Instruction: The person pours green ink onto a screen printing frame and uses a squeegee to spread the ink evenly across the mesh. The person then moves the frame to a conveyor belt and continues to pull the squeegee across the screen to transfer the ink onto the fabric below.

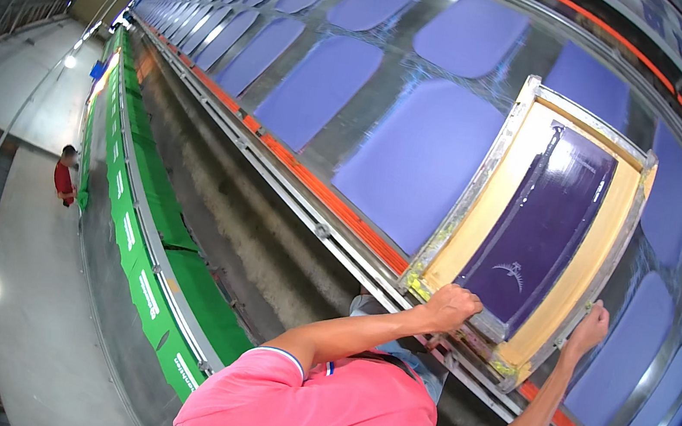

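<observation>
A screen printing frame (626, 216) with a pale yellow border and worn grey rim lies over a long table of blue-purple fabric panels. Dark purple ink (545, 216) covers the middle of its mesh, with a pale curved mark near the close end. My left hand (452, 308) is closed in a fist over the frame's near left end, beside a short grey strip (490, 325); what its fingers hold is hidden. At the frame's right edge, my right hand (589, 330) is closed, its fingers curled against the rim.
Rows of blue-purple panels (423, 155) run far along the table, bordered by an orange strip and metal rail (321, 230). Behind an aisle at left stretches another long table with green covers (212, 291). A person in red (64, 176) stands beyond it.
</observation>
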A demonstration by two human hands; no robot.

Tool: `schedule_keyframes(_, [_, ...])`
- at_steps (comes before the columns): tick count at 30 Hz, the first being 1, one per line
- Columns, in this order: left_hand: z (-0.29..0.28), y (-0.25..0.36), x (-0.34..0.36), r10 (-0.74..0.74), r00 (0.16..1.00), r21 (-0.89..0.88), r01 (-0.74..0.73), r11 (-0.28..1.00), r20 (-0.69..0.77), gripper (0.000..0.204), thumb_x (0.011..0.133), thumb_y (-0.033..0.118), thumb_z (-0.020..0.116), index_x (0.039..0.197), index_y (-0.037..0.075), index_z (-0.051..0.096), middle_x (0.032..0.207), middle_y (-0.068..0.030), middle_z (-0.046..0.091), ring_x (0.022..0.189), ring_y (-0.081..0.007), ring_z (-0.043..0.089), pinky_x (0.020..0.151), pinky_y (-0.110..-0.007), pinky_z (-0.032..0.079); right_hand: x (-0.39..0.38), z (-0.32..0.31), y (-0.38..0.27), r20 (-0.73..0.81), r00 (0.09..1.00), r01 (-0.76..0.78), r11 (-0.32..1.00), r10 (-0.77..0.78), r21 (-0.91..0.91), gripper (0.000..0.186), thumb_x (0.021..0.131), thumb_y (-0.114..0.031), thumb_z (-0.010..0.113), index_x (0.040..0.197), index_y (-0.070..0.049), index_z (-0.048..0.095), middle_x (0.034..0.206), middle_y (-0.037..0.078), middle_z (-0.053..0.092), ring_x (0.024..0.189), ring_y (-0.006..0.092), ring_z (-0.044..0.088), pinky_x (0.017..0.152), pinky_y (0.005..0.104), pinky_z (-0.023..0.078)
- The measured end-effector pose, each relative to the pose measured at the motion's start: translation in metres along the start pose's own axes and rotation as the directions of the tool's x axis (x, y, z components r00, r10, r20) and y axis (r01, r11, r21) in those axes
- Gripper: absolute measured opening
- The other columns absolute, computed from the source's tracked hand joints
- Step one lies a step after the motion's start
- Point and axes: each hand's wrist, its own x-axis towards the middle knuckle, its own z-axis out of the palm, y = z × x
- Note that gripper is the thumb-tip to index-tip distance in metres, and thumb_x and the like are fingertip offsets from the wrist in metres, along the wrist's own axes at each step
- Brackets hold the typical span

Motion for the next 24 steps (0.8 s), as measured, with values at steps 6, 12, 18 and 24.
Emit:
schedule_keyframes(6, [-0.073,-0.159,-0.039,-0.031,0.995,0.037,0.035,0.999,-0.091,0.026,0.07,0.001,0.062,0.093,0.007,0.071,0.096,-0.0099,0.073,0.089,-0.0312,0.071,0.072,-0.044,0.057,-0.08,0.163,-0.041,0.003,1.0,-0.029,0.987,0.029,0.16,0.03,0.099,-0.023,0.061,0.087,0.005,0.066,0.071,0.0,0.056,0.069,0.0102,0.046,0.062,0.0323,0.041])
schedule_keyframes(12, [-0.143,-0.253,-0.052,-0.078,0.997,0.052,0.079,0.996,-0.023,0.021,0.068,0.001,0.061,0.086,0.006,0.069,0.089,-0.0131,0.072,0.085,-0.034,0.071,0.071,-0.046,0.057,-0.113,0.267,-0.037,0.072,0.993,-0.11,0.954,0.094,0.279,0.03,0.098,-0.023,0.062,0.08,0.0,0.064,0.067,-0.005,0.049,0.062,0.0073,0.04,0.055,0.0284,0.033])
schedule_keyframes(18, [-0.146,-0.281,-0.067,-0.081,0.993,0.041,0.078,0.996,0.086,0.021,0.066,0.002,0.063,0.084,0.007,0.071,0.087,-0.0148,0.073,0.08,-0.0348,0.072,0.072,-0.047,0.057,-0.12,0.291,-0.046,0.086,0.994,-0.079,0.987,0.067,0.138,0.026,0.098,-0.02,0.061,0.086,0.002,0.067,0.072,-0.002,0.055,0.068,0.0096,0.046,0.061,0.0299,0.039])
schedule_keyframes(24, [-0.112,-0.293,-0.088,-0.045,0.998,0.014,0.044,0.999,0.052,0.019,0.064,0.01,0.072,0.082,0.006,0.067,0.083,-0.0149,0.069,0.084,-0.0348,0.07,0.075,-0.046,0.056,-0.111,0.299,-0.04,0.132,0.99,-0.051,0.996,0.041,0.076,0.026,0.098,-0.019,0.056,0.096,0.003,0.07,0.078,0.006,0.065,0.076,0.0143,0.056,0.072,0.0332,0.047])
